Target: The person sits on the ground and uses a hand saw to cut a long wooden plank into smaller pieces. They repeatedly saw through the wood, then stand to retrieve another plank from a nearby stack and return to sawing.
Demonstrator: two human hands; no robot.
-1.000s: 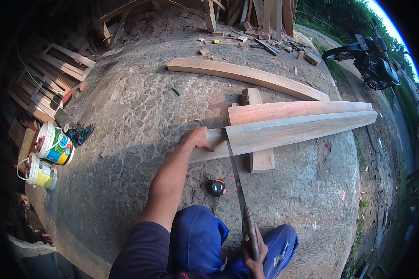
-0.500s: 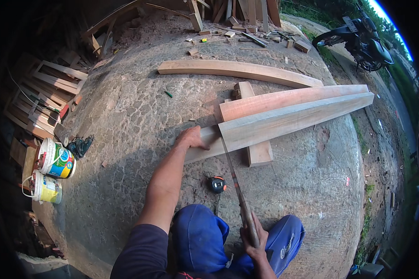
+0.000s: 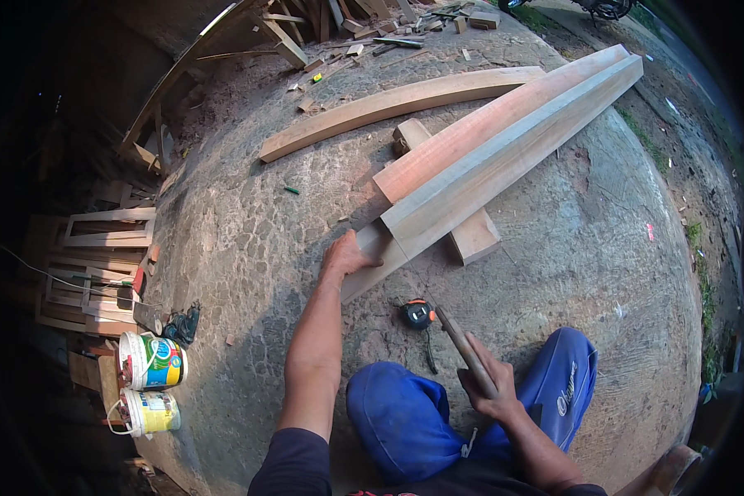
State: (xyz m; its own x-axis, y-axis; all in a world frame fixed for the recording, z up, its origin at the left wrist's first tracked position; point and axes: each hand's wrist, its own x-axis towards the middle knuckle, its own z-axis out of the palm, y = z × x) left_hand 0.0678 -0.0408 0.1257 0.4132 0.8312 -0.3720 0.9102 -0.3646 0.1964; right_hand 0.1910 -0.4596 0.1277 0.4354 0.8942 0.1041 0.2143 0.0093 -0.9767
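Observation:
My left hand (image 3: 345,255) is closed around the near end of a long pale wooden beam (image 3: 471,186), just past a step in the wood. A thin line runs down the beam's side beside that step. In my right hand (image 3: 492,376) is a handsaw (image 3: 465,351), held above the floor by my knee and apart from the beam; its blade is foreshortened. A reddish plank (image 3: 479,132) lies along the beam's far side, and both rest across a short wood block (image 3: 475,238). A black and orange tape measure (image 3: 417,313) lies between my hands.
A curved timber (image 3: 397,103) lies beyond the beam. Wood offcuts (image 3: 364,37) are scattered at the back. Two paint buckets (image 3: 153,361) and wooden frames (image 3: 99,264) stand at the left. A small green object (image 3: 291,190) lies on the rough concrete floor (image 3: 240,248).
The saw has come off the beam's end and drawn back toward my right knee with my right hand. My left hand keeps its hold on the beam. The view has turned and shifted.

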